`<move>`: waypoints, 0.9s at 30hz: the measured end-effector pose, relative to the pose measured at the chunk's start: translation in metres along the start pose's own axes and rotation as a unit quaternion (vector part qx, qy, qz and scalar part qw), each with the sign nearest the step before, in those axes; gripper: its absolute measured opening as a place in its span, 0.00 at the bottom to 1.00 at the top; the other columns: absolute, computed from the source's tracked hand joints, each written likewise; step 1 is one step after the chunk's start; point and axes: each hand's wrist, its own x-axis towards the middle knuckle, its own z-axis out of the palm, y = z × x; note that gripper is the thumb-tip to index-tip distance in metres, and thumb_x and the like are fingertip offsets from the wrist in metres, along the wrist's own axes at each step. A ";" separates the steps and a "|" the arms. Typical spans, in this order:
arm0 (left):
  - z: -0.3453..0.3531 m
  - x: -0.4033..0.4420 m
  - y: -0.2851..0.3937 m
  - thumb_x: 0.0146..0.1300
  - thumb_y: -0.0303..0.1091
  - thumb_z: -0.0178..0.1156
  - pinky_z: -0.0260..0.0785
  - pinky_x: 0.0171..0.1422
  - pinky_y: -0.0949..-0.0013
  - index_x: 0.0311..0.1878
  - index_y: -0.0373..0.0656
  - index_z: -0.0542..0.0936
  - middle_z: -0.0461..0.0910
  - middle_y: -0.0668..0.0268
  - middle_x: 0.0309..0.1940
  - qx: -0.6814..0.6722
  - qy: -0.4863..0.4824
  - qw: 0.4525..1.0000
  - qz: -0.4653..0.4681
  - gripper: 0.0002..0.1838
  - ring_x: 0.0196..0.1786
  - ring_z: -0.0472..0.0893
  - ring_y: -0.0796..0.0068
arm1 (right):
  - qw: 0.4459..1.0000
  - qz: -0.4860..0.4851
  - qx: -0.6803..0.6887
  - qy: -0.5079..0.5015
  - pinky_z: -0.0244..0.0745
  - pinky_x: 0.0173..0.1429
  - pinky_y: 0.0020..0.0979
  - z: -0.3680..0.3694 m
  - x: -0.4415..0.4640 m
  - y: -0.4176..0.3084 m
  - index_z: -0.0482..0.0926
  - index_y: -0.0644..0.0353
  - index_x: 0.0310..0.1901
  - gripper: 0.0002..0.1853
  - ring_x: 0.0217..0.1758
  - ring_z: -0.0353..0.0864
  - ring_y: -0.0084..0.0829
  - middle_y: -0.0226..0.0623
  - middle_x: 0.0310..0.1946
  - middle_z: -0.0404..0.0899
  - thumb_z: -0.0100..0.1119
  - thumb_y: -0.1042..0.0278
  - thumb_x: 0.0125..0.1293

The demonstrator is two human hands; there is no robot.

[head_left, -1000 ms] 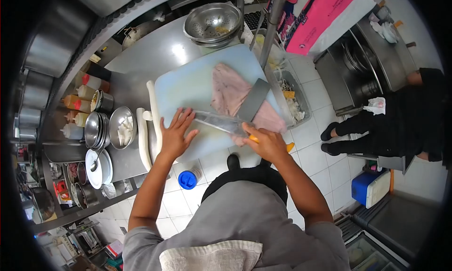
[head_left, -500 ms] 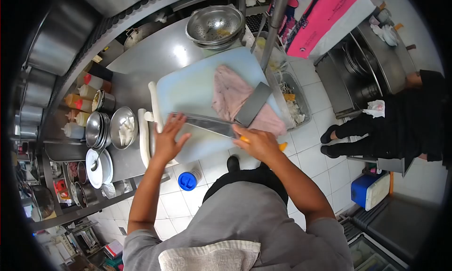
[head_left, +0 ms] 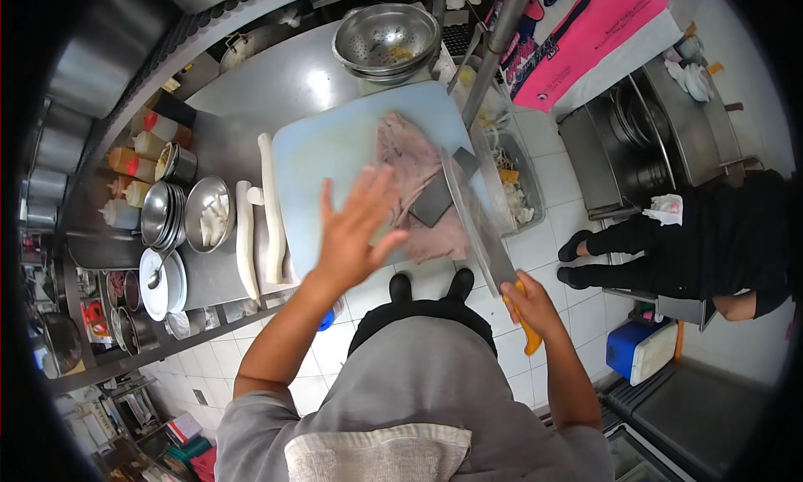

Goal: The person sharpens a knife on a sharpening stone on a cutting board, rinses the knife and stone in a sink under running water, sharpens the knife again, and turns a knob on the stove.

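Observation:
My right hand grips the yellow handle of a large knife, its long blade pointing up and away over the right side of the cutting board. Fingers spread, my left hand hovers over the board with nothing in it. Just beyond it a crumpled pink cloth lies on the board. On the cloth rests a dark grey rectangular slab resembling a sharpening stone, partly hidden by the blade.
Left of the board lie long white peeled sticks beside a metal bowl of white pieces. Colanders stand at the back. A bin of scraps sits at right, and a person in black stands farther right.
My right hand has swung the knife right and turned it from lying crosswise to pointing away. My left hand has left the blade tip and moved right, fingers spread.

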 end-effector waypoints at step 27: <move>0.089 -0.033 0.035 0.61 0.43 0.57 0.39 0.72 0.31 0.57 0.47 0.78 0.71 0.73 0.64 0.041 -0.135 0.987 0.075 0.21 0.71 0.63 0.71 | 0.953 0.060 -0.296 0.010 0.75 0.39 0.49 0.001 -0.015 0.054 0.73 0.62 0.37 0.35 0.35 0.82 0.56 0.55 0.27 0.80 0.63 0.30 0.51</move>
